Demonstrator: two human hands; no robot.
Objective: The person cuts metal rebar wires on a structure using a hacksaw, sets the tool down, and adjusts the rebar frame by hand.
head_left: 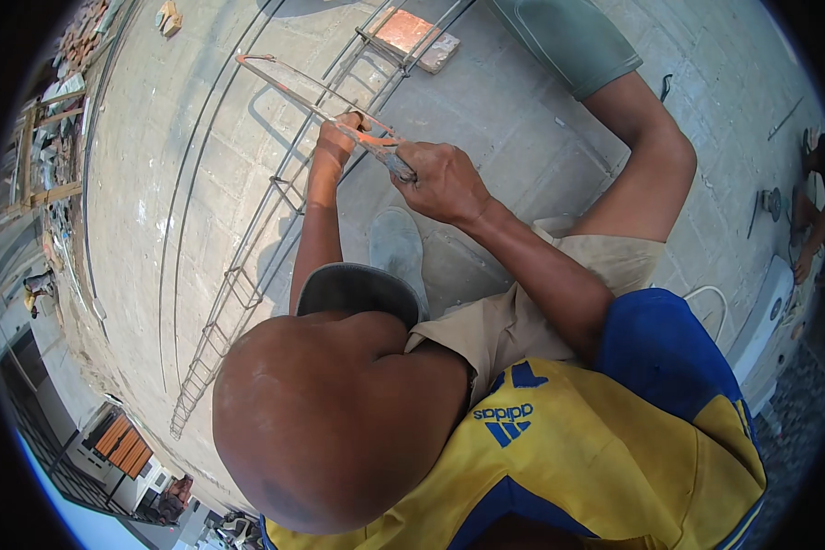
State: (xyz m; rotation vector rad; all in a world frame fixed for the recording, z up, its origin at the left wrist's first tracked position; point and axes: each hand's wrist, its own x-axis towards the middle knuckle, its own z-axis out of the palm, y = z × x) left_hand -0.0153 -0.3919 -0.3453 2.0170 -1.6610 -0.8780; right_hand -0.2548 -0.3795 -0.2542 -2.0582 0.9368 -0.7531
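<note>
A hacksaw (289, 89) with an orange, worn frame slants across a long rebar cage (280, 188). My right hand (445, 181) is closed round the saw's handle. My left hand (339, 136) is closed on a steel bar of the cage, right beside the saw, and the saw frame partly covers its fingers. The exact point where blade meets steel is hard to make out. An orange-red brick (412, 37) lies under the cage at the far end. Thin square stirrups join the long bars, and the cage runs down to the left.
My bare left knee (339, 422) fills the lower middle; a green boot (568, 46) is on my right leg. Loose steel bars (195, 147) lie left of the cage. Another person's arm (816, 234) shows at the right edge, near a white plastic object (765, 312). Rubble edges the far left.
</note>
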